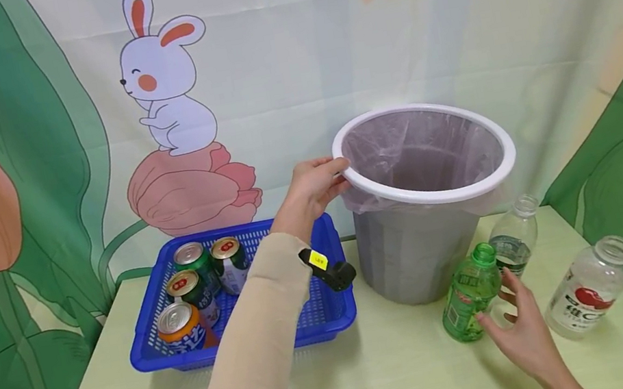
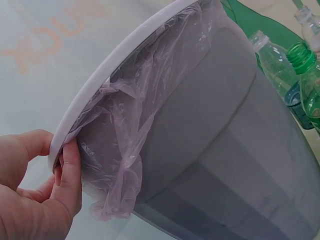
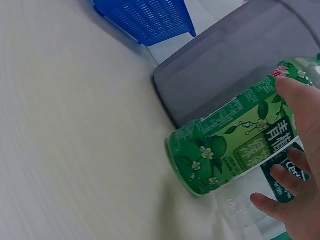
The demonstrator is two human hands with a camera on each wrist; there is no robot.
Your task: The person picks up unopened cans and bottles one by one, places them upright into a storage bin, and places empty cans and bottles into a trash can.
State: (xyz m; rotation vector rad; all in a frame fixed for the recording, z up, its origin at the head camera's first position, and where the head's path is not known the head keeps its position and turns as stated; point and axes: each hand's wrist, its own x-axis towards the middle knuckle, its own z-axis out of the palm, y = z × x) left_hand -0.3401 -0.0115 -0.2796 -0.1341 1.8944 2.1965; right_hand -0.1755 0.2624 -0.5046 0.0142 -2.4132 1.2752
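Note:
My left hand [image 1: 313,188] pinches the white rim [image 2: 85,97] of a grey trash bin [image 1: 416,256] with its thumb and fingers. A thin translucent liner bag [image 2: 127,155] folds over that edge. On the right, my right hand [image 1: 524,334] is at an upright green plastic bottle [image 1: 470,298], with the thumb against its label and the other fingers spread loosely beyond it. Whether the thumb presses the bottle, I cannot tell. Close behind stands a clear bottle [image 1: 515,238] with a dark label, partly hidden by the green one. The green bottle has no cap.
A blue plastic basket [image 1: 346,313] left of the bin holds several drink cans [image 1: 188,317]. My left forearm crosses over it. A wide-mouthed clear bottle [image 1: 591,288] stands at the right of the pale table [image 1: 405,372]. Behind everything hangs a printed curtain [image 1: 278,75].

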